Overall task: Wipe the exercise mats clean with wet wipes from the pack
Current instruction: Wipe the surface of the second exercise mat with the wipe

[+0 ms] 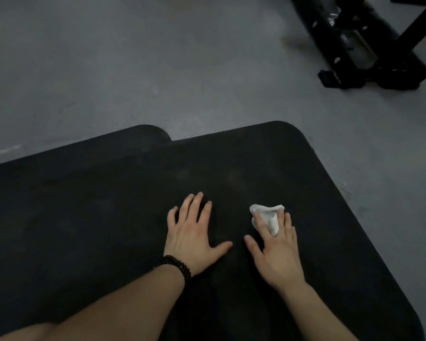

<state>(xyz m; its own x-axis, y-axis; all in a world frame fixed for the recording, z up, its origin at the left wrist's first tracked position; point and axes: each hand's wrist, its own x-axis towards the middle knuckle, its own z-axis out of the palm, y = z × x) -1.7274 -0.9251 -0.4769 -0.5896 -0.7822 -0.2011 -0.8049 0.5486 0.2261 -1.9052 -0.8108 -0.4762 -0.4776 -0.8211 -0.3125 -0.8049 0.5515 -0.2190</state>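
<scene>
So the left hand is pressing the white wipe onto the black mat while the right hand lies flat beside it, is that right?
Not quite: the hands are swapped. In the head view the right hand presses the white wipe onto the black mat, and the left hand, the one with the bead bracelet, lies flat beside it.

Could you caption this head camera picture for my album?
Right hand presses a white wipe on a black mat; left hand lies flat.

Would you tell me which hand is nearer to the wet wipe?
Right. The right hand presses its fingers on the wet wipe; the left hand lies flat beside it, apart.
</scene>
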